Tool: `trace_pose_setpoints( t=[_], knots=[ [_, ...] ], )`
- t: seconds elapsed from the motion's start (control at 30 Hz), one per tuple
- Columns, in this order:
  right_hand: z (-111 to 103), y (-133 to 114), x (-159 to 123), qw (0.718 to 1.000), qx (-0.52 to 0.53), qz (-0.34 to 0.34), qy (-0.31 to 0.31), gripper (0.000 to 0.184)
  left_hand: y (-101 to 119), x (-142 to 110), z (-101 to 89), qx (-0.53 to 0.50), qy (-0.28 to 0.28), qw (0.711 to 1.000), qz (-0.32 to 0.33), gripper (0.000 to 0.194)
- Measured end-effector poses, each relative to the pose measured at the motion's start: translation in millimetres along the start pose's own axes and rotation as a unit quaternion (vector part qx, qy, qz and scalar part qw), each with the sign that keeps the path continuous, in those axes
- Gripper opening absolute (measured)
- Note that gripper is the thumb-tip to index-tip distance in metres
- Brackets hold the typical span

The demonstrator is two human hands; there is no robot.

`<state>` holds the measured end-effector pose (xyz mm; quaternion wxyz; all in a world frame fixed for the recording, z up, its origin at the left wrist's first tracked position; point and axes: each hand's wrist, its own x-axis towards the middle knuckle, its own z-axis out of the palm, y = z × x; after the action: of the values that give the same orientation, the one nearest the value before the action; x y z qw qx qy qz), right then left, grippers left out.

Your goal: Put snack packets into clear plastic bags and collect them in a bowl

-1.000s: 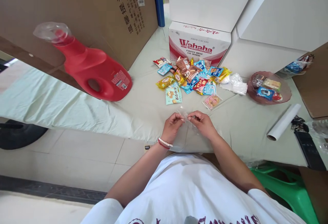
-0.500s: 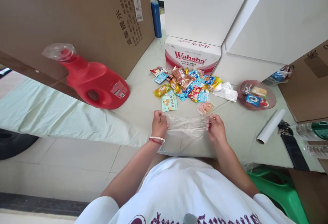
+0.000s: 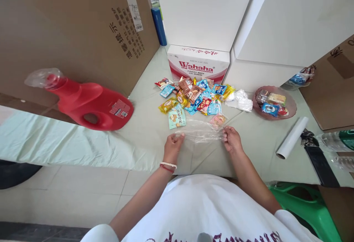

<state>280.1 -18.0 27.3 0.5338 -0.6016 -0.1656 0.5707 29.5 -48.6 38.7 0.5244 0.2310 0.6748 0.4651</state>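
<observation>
A thin, crumpled sheet of clear plastic film (image 3: pixel 203 133) is stretched between my two hands, low over the table. My left hand (image 3: pixel 173 148), with beaded bracelets at the wrist, pinches its left end. At the other end, my right hand (image 3: pixel 231 139) grips the film with bent fingers. Just beyond lies a mint-green snack packet (image 3: pixel 177 118), close to my left hand. A pink packet (image 3: pixel 218 120) shows partly through the film near my right hand. Farther back is a heap of small wrapped snacks (image 3: pixel 193 93).
A red jug (image 3: pixel 94 105) with plastic over its cap lies at left by a large carton (image 3: pixel 83 20). Behind the snacks stands a Wahaba-style water box (image 3: pixel 197 66). Rightward are white plastic bundle (image 3: pixel 242 100), pink bowl (image 3: pixel 275 103) of snacks, white roll (image 3: pixel 292 138) and keys (image 3: pixel 308 138).
The view has shifted, so the scene sits slightly lower and farther left. The film has spread flatter, and my left hand's thumb now points up more.
</observation>
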Motion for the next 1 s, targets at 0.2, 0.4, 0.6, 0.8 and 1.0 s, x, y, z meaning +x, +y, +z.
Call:
trace_pose_setpoints(
  t=[0.2,0.4,0.6,0.8,1.0],
  knots=[
    [-16,-11,-2,0.999,0.015,0.015,-0.031,0.048,5,-14,11.1,-0.044,-0.089,0.994,0.046,0.041],
    [-39,-45,12,0.988,0.079,-0.130,0.009,0.049,34,-16,8.1,-0.029,-0.197,0.978,-0.053,0.045],
    [-39,-18,-21,0.993,0.113,-0.014,-0.017,0.058,30,-26,15.1,-0.096,-0.207,0.965,-0.126,0.046],
    [-22,22,-53,0.989,-0.120,-0.081,0.000,0.057,8,-57,32.5,-0.014,-0.176,0.984,-0.016,0.048],
    [-4,22,-34,0.981,-0.166,-0.073,-0.070,0.050,5,-61,28.3,-0.007,-0.192,0.980,-0.043,0.052]
  ],
)
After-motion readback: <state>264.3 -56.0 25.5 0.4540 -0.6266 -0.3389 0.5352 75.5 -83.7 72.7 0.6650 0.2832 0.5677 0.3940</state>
